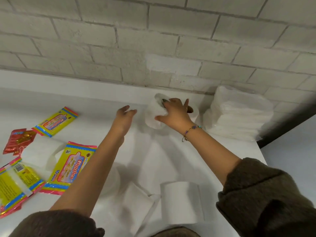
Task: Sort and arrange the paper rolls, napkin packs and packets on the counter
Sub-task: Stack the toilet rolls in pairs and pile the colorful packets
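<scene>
Gripping the toilet roll (pixel 154 117) at the counter's (pixel 85 100) rear edge, right hand (pixel 174 113) leads; left hand (pixel 125 115), fingers relaxed, hovers just left.

White-painted brick wall (pixel 153 40), white counter (pixel 51 98) below it, dark strip (pixel 289 129) along counter's right edge

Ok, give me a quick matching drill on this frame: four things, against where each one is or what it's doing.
Things:
1. right hand
2. napkin stack
3. red packets
4. left hand

Places or states:
a. far left of the counter
b. open, holding nothing
c. against the wall, far right
d. gripping a paper roll

Pairs: 1-d, 2-c, 3-a, 4-b
</scene>
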A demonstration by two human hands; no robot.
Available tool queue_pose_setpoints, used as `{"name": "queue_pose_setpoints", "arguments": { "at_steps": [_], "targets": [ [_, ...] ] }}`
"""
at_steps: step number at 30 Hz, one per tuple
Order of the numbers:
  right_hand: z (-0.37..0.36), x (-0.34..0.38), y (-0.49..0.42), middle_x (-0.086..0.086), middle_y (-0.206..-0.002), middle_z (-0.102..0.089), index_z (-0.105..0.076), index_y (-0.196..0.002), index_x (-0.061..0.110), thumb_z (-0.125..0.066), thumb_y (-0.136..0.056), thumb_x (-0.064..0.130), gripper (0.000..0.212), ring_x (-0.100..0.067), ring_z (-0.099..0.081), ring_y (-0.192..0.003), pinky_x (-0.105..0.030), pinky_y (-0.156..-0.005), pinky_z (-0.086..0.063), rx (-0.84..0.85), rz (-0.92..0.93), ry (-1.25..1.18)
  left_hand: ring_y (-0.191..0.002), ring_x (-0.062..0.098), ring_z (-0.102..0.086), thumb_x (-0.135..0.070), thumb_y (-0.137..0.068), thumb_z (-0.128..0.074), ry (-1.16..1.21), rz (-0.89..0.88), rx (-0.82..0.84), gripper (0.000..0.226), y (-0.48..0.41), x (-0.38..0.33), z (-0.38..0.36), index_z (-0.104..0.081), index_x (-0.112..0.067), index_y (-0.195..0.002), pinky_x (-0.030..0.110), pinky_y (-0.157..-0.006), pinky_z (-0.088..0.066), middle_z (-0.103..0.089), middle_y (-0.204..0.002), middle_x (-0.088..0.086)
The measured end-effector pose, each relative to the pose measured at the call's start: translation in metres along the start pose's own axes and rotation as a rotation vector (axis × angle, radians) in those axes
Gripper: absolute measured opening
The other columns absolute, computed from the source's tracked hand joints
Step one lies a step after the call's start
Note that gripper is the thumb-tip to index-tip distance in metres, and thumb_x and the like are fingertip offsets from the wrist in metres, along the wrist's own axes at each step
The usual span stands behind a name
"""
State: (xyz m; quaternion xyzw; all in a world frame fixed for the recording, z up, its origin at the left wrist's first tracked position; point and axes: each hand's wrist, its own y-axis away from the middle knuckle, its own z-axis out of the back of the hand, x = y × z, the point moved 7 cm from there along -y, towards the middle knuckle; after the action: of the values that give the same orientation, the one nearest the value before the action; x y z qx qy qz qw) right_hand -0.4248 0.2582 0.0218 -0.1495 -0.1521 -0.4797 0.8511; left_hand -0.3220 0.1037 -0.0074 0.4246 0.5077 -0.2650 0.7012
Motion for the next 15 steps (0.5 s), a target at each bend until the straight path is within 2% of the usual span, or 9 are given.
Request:
{"name": "queue_pose_setpoints", "arguments": {
  "at_steps": [2, 5, 7, 10, 12, 15],
  "targets": [
    [-0.02, 0.003, -0.016, -0.004, -0.113, -0.057, -0.053, -0.108, 0.015, -0.068, -0.075, 0.038, 0.043, -0.023, -0.039, -0.125, -0.057, -0.109, 0.016, 0.012, 0.046, 0.08, -0.112, 0.02, -0.053, -0.024, -0.092, -0.047, -0.015, -0.078, -0.031, 0.036, 0.0, -0.003, 0.025, -0.048, -0.02, -0.128, 0.036, -0.099, -0.038, -0.054, -0.132, 0.007],
    [-0.051, 0.003, -0.035, -0.002, -0.102, -0.059, -0.045, -0.109, 0.012, -0.07, -0.075, 0.029, 0.045, -0.023, -0.049, -0.113, -0.063, -0.11, 0.015, 0.053, 0.046, 0.149, -0.098, 0.017, -0.059, -0.019, -0.091, -0.045, -0.043, -0.135, -0.051, 0.024, 0.01, 0.0, 0.054, -0.055, -0.025, -0.111, 0.032, -0.09, -0.041, -0.063, -0.119, 0.004],
    [-0.074, 0.001, -0.045, -0.003, -0.113, -0.058, -0.047, -0.114, 0.013, -0.068, -0.078, 0.029, 0.045, -0.024, -0.04, -0.125, -0.063, -0.109, 0.013, 0.123, 0.026, 0.218, -0.098, 0.017, -0.061, -0.018, -0.091, -0.044, -0.037, -0.136, -0.079, 0.023, 0.018, 0.007, 0.073, -0.057, -0.026, -0.108, 0.031, -0.087, -0.042, -0.065, -0.112, 0.002],
    [-0.095, -0.003, -0.055, -0.005, -0.143, -0.04, -0.039, -0.135, 0.011, -0.063, -0.084, 0.026, 0.058, -0.026, -0.014, -0.142, -0.057, -0.115, 0.006, 0.203, 0.025, 0.226, -0.096, 0.018, -0.062, -0.015, -0.092, -0.045, -0.034, -0.124, -0.134, 0.024, 0.029, 0.017, 0.097, -0.059, -0.023, -0.109, 0.032, -0.087, -0.043, -0.067, -0.108, 0.002],
    [-0.096, -0.003, -0.055, -0.008, -0.148, -0.031, -0.031, -0.141, 0.012, -0.064, -0.083, 0.029, 0.068, -0.027, -0.01, -0.143, -0.056, -0.115, 0.006, 0.215, 0.04, 0.273, -0.095, 0.017, -0.063, -0.015, -0.092, -0.045, -0.051, -0.134, -0.146, 0.023, 0.035, 0.018, 0.106, -0.059, -0.022, -0.108, 0.032, -0.087, -0.044, -0.067, -0.107, 0.003],
    [-0.081, 0.004, -0.044, -0.009, -0.143, -0.032, -0.038, -0.134, 0.013, -0.067, -0.079, 0.035, 0.066, -0.027, -0.007, -0.144, -0.059, -0.11, 0.012, 0.115, 0.055, 0.288, -0.095, 0.019, -0.063, -0.013, -0.092, -0.044, -0.089, -0.161, -0.131, 0.023, 0.045, 0.015, 0.114, -0.059, -0.021, -0.108, 0.03, -0.085, -0.044, -0.067, -0.108, 0.005]
  ]
}}
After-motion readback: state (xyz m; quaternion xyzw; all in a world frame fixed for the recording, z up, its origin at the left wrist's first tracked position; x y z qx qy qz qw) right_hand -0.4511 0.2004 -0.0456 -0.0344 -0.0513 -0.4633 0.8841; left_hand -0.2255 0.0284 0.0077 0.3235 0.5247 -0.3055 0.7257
